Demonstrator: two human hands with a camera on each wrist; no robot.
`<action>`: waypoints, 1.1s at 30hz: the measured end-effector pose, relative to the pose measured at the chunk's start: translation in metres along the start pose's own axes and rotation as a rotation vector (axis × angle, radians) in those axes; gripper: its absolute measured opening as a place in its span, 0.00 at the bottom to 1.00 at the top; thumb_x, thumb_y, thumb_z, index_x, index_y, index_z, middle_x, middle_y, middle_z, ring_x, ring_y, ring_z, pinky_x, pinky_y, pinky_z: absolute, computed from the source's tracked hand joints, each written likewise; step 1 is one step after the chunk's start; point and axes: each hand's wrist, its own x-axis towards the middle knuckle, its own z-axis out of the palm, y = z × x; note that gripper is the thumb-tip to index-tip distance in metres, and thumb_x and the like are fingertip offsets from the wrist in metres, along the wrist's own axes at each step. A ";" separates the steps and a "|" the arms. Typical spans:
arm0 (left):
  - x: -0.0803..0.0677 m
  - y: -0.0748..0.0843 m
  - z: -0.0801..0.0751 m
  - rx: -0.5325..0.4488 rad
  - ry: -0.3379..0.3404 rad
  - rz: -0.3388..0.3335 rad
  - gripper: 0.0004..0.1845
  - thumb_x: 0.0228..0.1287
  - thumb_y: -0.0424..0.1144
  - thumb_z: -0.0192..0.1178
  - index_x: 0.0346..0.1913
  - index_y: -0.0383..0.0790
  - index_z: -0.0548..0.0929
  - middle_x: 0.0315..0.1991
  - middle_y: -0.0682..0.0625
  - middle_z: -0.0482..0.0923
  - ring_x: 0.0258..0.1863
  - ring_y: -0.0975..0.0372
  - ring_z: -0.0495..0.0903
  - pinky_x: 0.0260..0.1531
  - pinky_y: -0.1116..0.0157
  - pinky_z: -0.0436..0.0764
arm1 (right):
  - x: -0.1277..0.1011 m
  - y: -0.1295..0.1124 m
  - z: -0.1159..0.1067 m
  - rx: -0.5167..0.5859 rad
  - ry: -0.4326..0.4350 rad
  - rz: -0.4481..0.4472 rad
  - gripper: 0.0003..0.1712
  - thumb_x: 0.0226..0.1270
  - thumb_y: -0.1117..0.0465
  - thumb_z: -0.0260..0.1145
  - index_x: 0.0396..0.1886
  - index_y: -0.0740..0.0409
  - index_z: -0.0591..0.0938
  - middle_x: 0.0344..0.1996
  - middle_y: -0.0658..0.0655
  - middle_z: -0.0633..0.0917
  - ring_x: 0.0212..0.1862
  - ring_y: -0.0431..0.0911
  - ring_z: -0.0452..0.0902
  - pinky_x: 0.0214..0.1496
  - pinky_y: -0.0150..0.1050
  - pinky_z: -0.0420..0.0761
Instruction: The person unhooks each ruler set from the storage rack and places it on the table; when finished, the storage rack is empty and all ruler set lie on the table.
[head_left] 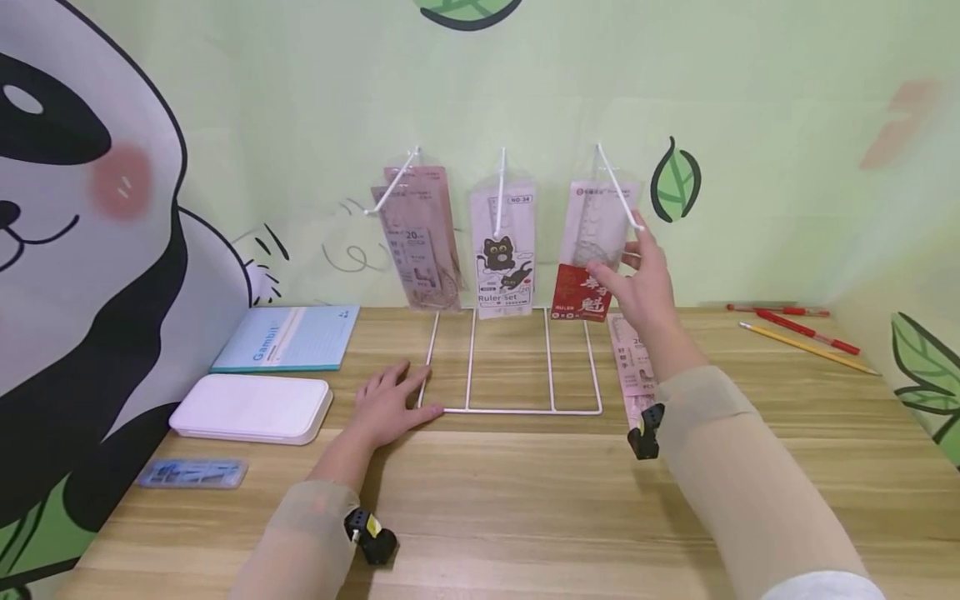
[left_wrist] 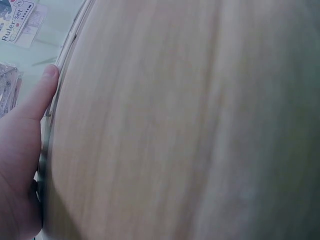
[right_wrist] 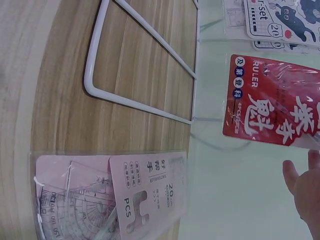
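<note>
Right hand (head_left: 637,283) pinched the red ruler pack (head_left: 579,293) – hanging upright at its 10 o'clock; left hand (head_left: 386,404) lay flat, pressing the rack's base (head_left: 517,410).

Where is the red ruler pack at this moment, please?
In the head view, the red ruler pack hangs on the rack's right hook, touched by the right hand.

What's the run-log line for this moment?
left hand: flat on rack base | right hand: holding red ruler pack on right hook | pink ruler pack: on table

Bright, even light; soft shadows; left wrist view blurred (tabletop smeared); head view sharp.
</note>
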 end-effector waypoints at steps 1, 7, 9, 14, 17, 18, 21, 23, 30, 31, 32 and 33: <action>0.000 0.000 0.000 -0.001 0.000 0.001 0.42 0.55 0.69 0.54 0.71 0.53 0.62 0.71 0.39 0.53 0.66 0.40 0.52 0.59 0.39 0.50 | 0.000 0.000 0.000 0.000 0.007 -0.001 0.53 0.57 0.50 0.70 0.74 0.30 0.46 0.60 0.62 0.65 0.61 0.55 0.65 0.56 0.51 0.71; 0.001 -0.001 -0.001 0.005 0.006 0.003 0.43 0.55 0.70 0.53 0.71 0.54 0.62 0.71 0.40 0.52 0.66 0.40 0.52 0.59 0.40 0.49 | -0.003 -0.003 0.000 -0.024 0.029 0.004 0.54 0.56 0.47 0.70 0.74 0.31 0.45 0.54 0.60 0.64 0.50 0.51 0.68 0.45 0.45 0.76; 0.002 -0.001 -0.001 0.007 0.006 0.002 0.43 0.55 0.70 0.53 0.71 0.54 0.62 0.71 0.40 0.52 0.66 0.40 0.52 0.59 0.40 0.50 | -0.005 -0.004 0.000 -0.034 0.030 0.000 0.53 0.57 0.47 0.69 0.74 0.31 0.45 0.53 0.60 0.63 0.48 0.49 0.67 0.42 0.44 0.76; 0.001 -0.001 -0.002 0.005 0.005 0.003 0.43 0.55 0.70 0.53 0.71 0.54 0.62 0.71 0.40 0.52 0.67 0.41 0.52 0.59 0.40 0.50 | -0.009 -0.004 0.000 -0.029 0.016 -0.001 0.52 0.58 0.46 0.68 0.73 0.27 0.44 0.54 0.60 0.65 0.46 0.50 0.69 0.41 0.45 0.77; 0.000 -0.001 -0.003 0.004 0.006 0.003 0.42 0.55 0.70 0.53 0.71 0.54 0.62 0.71 0.40 0.53 0.67 0.41 0.52 0.59 0.40 0.50 | -0.012 -0.004 -0.001 -0.024 -0.004 0.020 0.52 0.59 0.45 0.67 0.71 0.21 0.42 0.56 0.61 0.67 0.48 0.52 0.70 0.44 0.49 0.77; 0.000 -0.001 -0.003 0.003 0.008 0.003 0.42 0.55 0.69 0.53 0.71 0.54 0.62 0.71 0.40 0.53 0.66 0.41 0.52 0.59 0.40 0.50 | -0.013 -0.003 -0.002 -0.025 -0.011 0.031 0.51 0.59 0.44 0.66 0.70 0.19 0.41 0.55 0.61 0.68 0.49 0.53 0.70 0.45 0.50 0.77; 0.000 0.000 -0.003 0.001 0.011 0.005 0.42 0.55 0.70 0.54 0.71 0.54 0.62 0.71 0.40 0.53 0.66 0.40 0.52 0.59 0.40 0.50 | -0.017 -0.002 -0.004 -0.030 -0.026 0.061 0.51 0.58 0.40 0.65 0.68 0.13 0.39 0.54 0.62 0.70 0.50 0.54 0.70 0.50 0.54 0.74; 0.000 -0.001 -0.002 0.006 0.013 0.008 0.43 0.55 0.70 0.53 0.71 0.54 0.62 0.70 0.39 0.53 0.66 0.40 0.53 0.59 0.39 0.50 | -0.020 -0.001 -0.005 -0.028 -0.030 0.067 0.51 0.57 0.39 0.65 0.67 0.11 0.38 0.54 0.63 0.70 0.50 0.54 0.70 0.52 0.54 0.73; 0.001 -0.001 0.001 0.007 0.008 -0.002 0.43 0.55 0.71 0.53 0.71 0.55 0.62 0.70 0.40 0.54 0.67 0.40 0.53 0.60 0.40 0.50 | -0.029 0.001 -0.008 0.005 -0.034 0.054 0.51 0.56 0.38 0.65 0.67 0.11 0.39 0.53 0.63 0.70 0.47 0.53 0.70 0.51 0.51 0.73; 0.001 -0.001 0.001 0.007 0.007 -0.004 0.43 0.55 0.71 0.53 0.71 0.55 0.62 0.70 0.40 0.53 0.67 0.40 0.52 0.60 0.40 0.50 | -0.030 0.002 -0.009 0.005 -0.034 0.057 0.51 0.57 0.39 0.65 0.67 0.11 0.39 0.53 0.63 0.70 0.47 0.53 0.70 0.50 0.51 0.74; 0.000 -0.001 0.001 0.006 0.007 -0.004 0.43 0.55 0.71 0.53 0.71 0.55 0.62 0.70 0.40 0.53 0.67 0.40 0.52 0.60 0.40 0.50 | -0.031 0.002 -0.010 0.002 -0.033 0.058 0.51 0.57 0.39 0.65 0.67 0.12 0.39 0.52 0.63 0.71 0.46 0.52 0.70 0.49 0.51 0.74; 0.001 -0.001 0.001 0.004 0.007 -0.007 0.43 0.55 0.70 0.53 0.71 0.55 0.62 0.70 0.40 0.53 0.67 0.40 0.52 0.60 0.40 0.50 | -0.032 0.002 -0.011 0.002 -0.035 0.060 0.51 0.57 0.39 0.65 0.67 0.12 0.39 0.51 0.62 0.70 0.46 0.52 0.70 0.49 0.51 0.75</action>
